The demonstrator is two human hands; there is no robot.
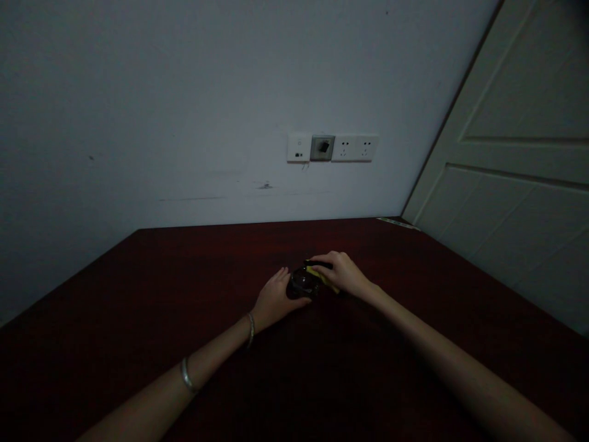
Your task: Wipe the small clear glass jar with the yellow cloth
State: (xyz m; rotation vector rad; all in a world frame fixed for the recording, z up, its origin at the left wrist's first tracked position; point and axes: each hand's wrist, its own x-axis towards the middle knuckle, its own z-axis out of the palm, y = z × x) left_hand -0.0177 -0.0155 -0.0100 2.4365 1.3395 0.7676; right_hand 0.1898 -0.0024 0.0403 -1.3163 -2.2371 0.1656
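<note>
Both hands at a dark jar [300, 285]

My left hand [277, 299] cups the jar's side, and my right hand [343, 274] presses a yellow cloth [323, 278] against its top. The jar sits on the dark red surface [414, 288], too dim to see inside.

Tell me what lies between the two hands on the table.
In the head view, a dark round container sits between the left hand and the right hand, touching the left, with a yellow pad lying against it under the right.
</note>
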